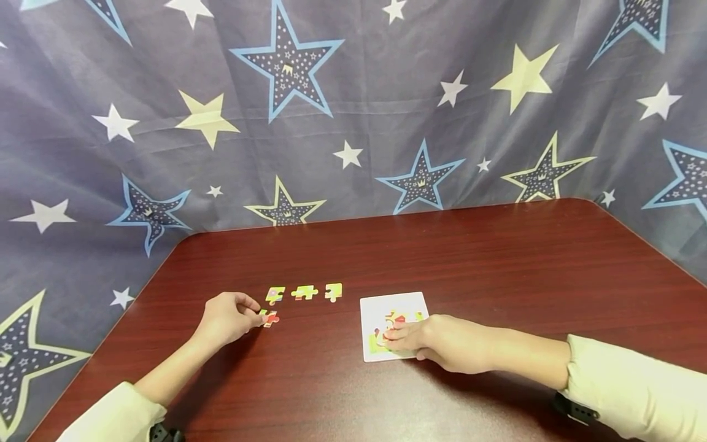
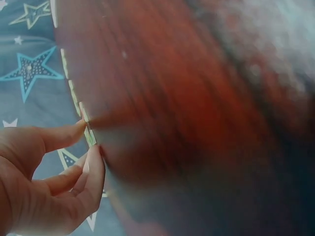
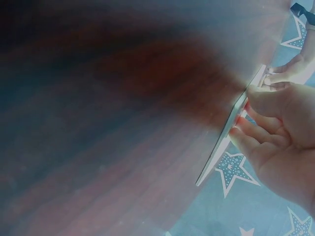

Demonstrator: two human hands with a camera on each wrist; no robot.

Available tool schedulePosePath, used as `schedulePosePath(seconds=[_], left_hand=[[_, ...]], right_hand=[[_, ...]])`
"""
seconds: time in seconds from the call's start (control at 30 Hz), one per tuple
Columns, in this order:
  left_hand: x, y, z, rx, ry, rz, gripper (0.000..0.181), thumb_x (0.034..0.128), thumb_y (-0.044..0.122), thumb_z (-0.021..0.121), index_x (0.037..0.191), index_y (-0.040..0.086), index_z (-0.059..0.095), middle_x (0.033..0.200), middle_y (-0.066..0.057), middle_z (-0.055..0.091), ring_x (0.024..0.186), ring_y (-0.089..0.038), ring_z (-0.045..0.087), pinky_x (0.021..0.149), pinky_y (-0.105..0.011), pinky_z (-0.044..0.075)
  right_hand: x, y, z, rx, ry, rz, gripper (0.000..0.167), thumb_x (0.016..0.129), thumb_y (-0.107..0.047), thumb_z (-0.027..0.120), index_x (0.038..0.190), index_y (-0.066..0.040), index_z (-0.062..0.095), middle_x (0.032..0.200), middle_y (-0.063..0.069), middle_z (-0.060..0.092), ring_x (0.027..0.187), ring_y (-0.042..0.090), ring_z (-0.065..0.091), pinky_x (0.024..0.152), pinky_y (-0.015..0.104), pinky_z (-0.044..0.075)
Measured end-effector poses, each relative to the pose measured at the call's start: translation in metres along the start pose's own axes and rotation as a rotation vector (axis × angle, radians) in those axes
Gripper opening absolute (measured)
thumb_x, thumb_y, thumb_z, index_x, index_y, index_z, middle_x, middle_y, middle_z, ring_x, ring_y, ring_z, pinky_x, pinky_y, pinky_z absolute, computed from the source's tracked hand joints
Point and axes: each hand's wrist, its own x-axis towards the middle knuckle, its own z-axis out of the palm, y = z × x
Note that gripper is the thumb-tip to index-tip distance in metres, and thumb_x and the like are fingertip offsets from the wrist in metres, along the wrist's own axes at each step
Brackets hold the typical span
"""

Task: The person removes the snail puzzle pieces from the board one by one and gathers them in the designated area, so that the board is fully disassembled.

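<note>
In the head view, my left hand (image 1: 229,317) pinches a small red and green puzzle piece (image 1: 270,318) at the table's left; the left wrist view shows thumb and fingertips of the hand (image 2: 54,177) at its edges. My right hand (image 1: 458,342) lies over the right part of a white square board (image 1: 381,307), its fingers extended onto colourful puzzle pieces (image 1: 399,318) there. In the right wrist view the hand (image 3: 280,132) touches the board (image 3: 216,154), seen edge-on. What lies under the right palm is hidden.
Three loose puzzle pieces, a left one (image 1: 275,294), a middle one (image 1: 305,292) and a right one (image 1: 334,291), lie in a row beyond my left hand. Behind the dark red table (image 1: 497,264) hangs a grey curtain (image 1: 364,73) with stars.
</note>
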Motion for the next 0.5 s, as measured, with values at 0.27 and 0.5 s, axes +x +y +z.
schedulePosePath(seconds=[0.27, 0.5], left_hand=[[-0.0005, 0.0014, 0.0028, 0.044, 0.048, 0.041, 0.018, 0.0726, 0.018, 0.077, 0.081, 0.005, 0.070, 0.067, -0.004, 0.070, 0.065, -0.012, 0.058, 0.060, -0.026, 0.043], [0.0006, 0.0030, 0.0047, 0.049, 0.044, 0.045, 0.017, 0.0734, 0.017, 0.077, 0.081, 0.004, 0.070, 0.067, -0.004, 0.070, 0.063, -0.012, 0.058, 0.058, -0.027, 0.043]], right_hand=[[-0.0001, 0.0002, -0.0009, -0.026, 0.006, -0.020, 0.045, 0.087, 0.004, 0.062, 0.130, -0.011, 0.061, 0.135, 0.006, 0.060, 0.125, 0.016, 0.058, 0.100, 0.034, 0.049], [0.0000, 0.0006, -0.0004, -0.020, 0.008, -0.024, 0.045, 0.087, 0.003, 0.062, 0.130, -0.010, 0.061, 0.135, 0.006, 0.060, 0.125, 0.016, 0.058, 0.100, 0.033, 0.049]])
